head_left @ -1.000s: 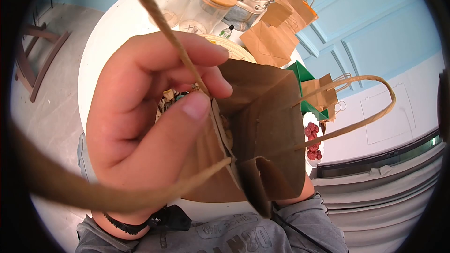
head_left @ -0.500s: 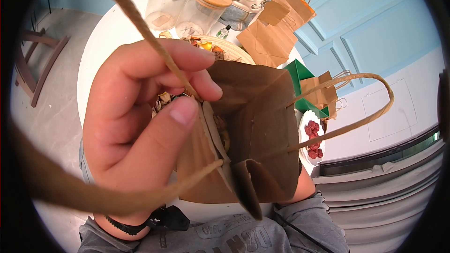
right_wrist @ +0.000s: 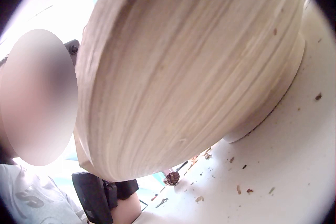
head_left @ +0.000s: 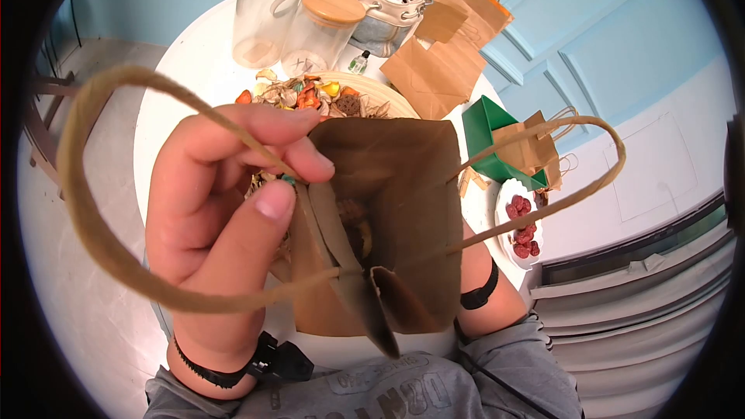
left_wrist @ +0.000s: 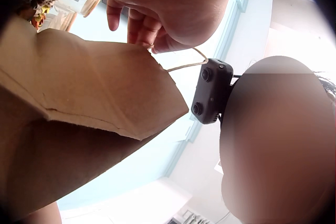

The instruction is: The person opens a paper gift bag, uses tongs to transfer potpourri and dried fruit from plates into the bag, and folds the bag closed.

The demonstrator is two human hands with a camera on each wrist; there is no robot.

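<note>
My left hand (head_left: pixel 225 209) pinches the near-left rim of a brown paper bag (head_left: pixel 396 178) between thumb and fingers, close to one twisted-paper handle (head_left: pixel 93 178). The bag's mouth tilts toward the head camera, and its inside is dark. Behind it, a wooden bowl (head_left: pixel 388 97) holds potpourri (head_left: pixel 303 93) of dried petals and cones. In the right wrist view, the bowl's wooden side (right_wrist: pixel 194 77) fills most of the picture. My right forearm (head_left: pixel 493 306) passes behind the bag, which hides the right hand in the head view; I cannot tell what that hand holds.
Two lidded glass jars (head_left: pixel 268 15), a handbag (head_left: pixel 380 12) and a small bottle (head_left: pixel 358 62) stand at the back. More paper bags (head_left: pixel 434 74), a green box (head_left: pixel 485 132) and a white dish (head_left: pixel 508 244) with red dried fruit are at right. Crumbs and a small cone (right_wrist: pixel 172 178) lie below the bowl.
In the head view, the left hand and bag have shifted left and appear smaller. More of the handle, the potpourri and the right forearm now shows. The left hand's pinch stays the same.
</note>
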